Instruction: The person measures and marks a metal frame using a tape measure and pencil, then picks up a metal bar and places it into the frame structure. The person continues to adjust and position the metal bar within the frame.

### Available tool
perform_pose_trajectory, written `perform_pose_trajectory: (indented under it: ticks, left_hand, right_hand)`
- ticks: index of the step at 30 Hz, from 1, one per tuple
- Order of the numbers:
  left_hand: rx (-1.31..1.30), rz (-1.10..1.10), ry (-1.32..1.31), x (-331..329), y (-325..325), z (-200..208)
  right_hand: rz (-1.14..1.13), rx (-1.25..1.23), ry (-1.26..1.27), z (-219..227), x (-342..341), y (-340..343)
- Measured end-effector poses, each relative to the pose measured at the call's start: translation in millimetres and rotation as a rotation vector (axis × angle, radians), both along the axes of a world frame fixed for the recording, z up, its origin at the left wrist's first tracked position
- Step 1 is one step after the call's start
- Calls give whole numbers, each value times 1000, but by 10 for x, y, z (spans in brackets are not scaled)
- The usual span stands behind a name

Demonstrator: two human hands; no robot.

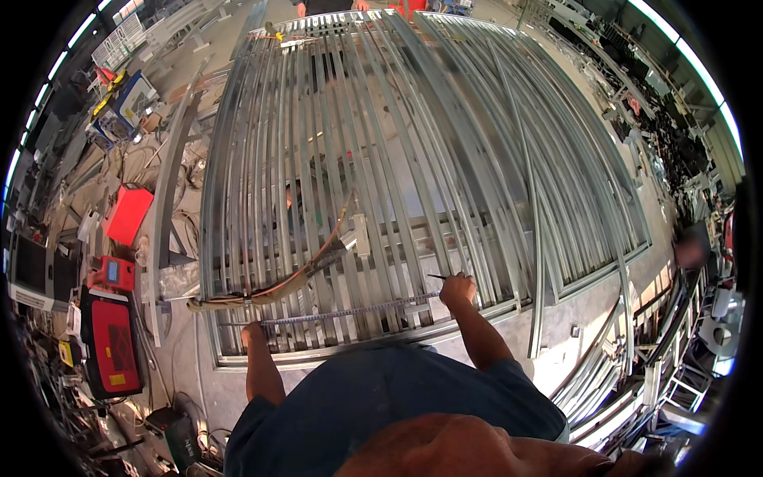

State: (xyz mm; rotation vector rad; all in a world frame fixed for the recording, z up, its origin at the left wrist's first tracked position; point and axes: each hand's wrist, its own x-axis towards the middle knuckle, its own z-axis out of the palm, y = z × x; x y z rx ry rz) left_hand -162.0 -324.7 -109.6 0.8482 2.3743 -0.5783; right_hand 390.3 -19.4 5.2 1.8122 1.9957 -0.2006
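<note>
Here's the right hand, fingers curled in around a slim dark stick whose tip pokes out to the left, and right by that fist runs one end of the measuring tape! Follow it across: the tape stretches over the bars, sloping down to the left hand, which sits low by the near corner; its fingers are bent at the tape, but whether they pinch it or just press it down, I cannot tell. Beneath it all lies the slatted metal frame, long bars running away from the person, the tape crossing them near the closest rail. Just beyond the tape, a sleeved cable drapes over the bars. Out to the right, a loose metal bar lies lengthwise, and past it a second frame. Over on the left, a red-and-black machine stands on the floor with a red box beyond, and at the far end, another person's hands show at the edge!
</note>
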Motion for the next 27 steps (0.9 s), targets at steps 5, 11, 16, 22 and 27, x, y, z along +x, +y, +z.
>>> perform_pose_trajectory:
  ticks: [5, 11, 16, 22, 27]
  left_hand:
    - [231, 614, -66, -233, -171, -230]
    - [262, 761, -84, -221, -141, -364]
    - [225, 590, -71, -161, -135, -206]
    - [354, 797, -95, -269, -217, -330]
    - [475, 944, -55, -434, -216, -611]
  right_hand:
    - [7, 46, 37, 18, -83, -8]
    - [6, 73, 49, -20, -48, -4]
    - [15, 71, 34, -10, -73, -15]
    - [-20, 70, 63, 1, -96, -10]
    - [-29, 34, 68, 9, -110, 43]
